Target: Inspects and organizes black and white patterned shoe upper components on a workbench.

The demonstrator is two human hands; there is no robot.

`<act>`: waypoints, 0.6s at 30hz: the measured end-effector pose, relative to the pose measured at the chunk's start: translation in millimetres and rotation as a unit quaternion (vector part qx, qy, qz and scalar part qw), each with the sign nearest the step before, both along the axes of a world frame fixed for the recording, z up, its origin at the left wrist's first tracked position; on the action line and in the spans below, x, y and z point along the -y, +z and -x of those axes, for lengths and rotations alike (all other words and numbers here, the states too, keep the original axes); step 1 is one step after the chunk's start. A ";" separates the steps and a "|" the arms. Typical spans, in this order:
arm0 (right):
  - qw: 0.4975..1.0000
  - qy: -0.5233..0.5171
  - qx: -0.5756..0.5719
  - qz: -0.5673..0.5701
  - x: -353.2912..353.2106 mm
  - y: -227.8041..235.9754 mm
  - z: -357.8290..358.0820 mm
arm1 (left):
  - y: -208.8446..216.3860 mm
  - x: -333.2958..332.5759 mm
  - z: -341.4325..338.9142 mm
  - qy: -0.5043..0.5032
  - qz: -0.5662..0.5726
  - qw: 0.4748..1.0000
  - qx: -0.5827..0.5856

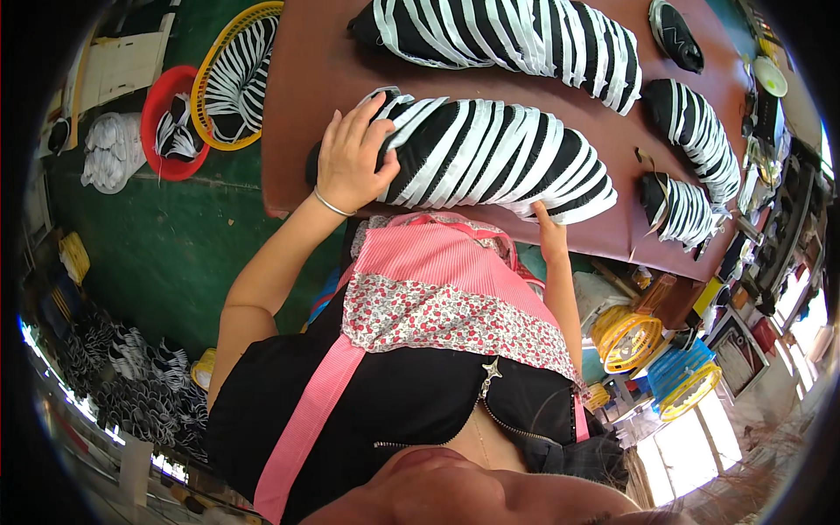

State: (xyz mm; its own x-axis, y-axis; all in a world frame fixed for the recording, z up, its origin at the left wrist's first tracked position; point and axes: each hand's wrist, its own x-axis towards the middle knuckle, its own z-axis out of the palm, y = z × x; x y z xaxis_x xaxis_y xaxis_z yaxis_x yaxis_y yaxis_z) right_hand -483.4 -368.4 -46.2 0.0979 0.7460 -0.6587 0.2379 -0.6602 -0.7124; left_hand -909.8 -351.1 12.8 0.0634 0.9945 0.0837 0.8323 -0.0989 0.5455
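Note:
A long stack of nested black shoe uppers with white edges [490, 153] lies along the near side of the brown table. Its left end is under my left hand [354, 153], whose fingers curve over the last pieces, with the thumb toward the stack. At the near right edge, my right hand [551, 232] grips the stack's side. One digit of it shows against the white edges; the other fingers are hidden. Beyond lies a second, similar stack [507, 39], untouched by either hand.
On the brown table [306, 52], a shorter curved stack [700, 131], a small bundle [678, 210] and a single black shoe piece [676, 35] lie to the right. A yellow basket [203, 83] and red basin [150, 131] holding striped pieces stand left. Blue and yellow baskets [682, 376] sit lower right.

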 end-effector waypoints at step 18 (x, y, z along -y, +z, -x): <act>0.998 -0.052 -0.024 -0.007 20.3 -17.0 0.9 | 12.9 -18.3 -22.6 -0.065 -0.030 0.996 -0.051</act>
